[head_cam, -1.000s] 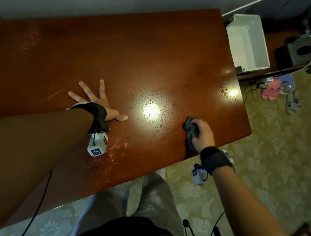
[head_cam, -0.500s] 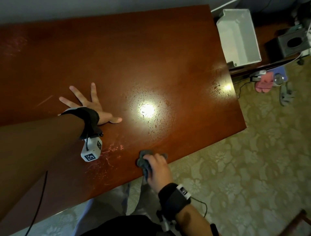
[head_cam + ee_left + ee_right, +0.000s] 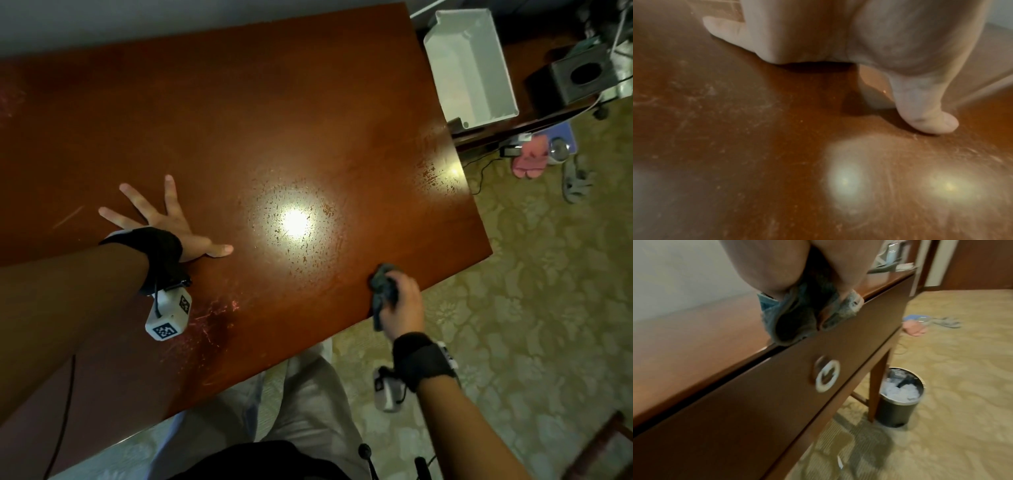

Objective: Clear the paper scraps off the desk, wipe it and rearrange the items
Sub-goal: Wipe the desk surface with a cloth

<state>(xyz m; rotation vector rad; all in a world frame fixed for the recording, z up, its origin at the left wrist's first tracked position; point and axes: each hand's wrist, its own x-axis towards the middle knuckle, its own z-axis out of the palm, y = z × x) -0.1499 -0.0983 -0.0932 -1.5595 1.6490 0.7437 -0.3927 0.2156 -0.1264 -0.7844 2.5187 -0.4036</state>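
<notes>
The brown wooden desk (image 3: 274, 120) fills the head view, with a lamp glare near its middle. My left hand (image 3: 161, 219) lies flat on the desk at the left, fingers spread; the left wrist view shows its thumb (image 3: 929, 116) touching the wood. My right hand (image 3: 400, 301) grips a crumpled grey-blue cloth (image 3: 382, 284) against the desk's front edge, right of centre. In the right wrist view the cloth (image 3: 797, 321) bulges out from under my fingers, over the edge above the drawer front. No paper scraps show on the desk top.
A white open box (image 3: 469, 61) sits on a lower surface past the desk's right end, with a dark speaker (image 3: 579, 75) beyond it. A round bin (image 3: 898, 395) holding white crumpled paper stands by the desk leg. Pink slippers (image 3: 531, 157) and cables lie on the carpet.
My right hand swept the cloth along the front edge to the left, then back to the right. The left hand stayed flat in place.
</notes>
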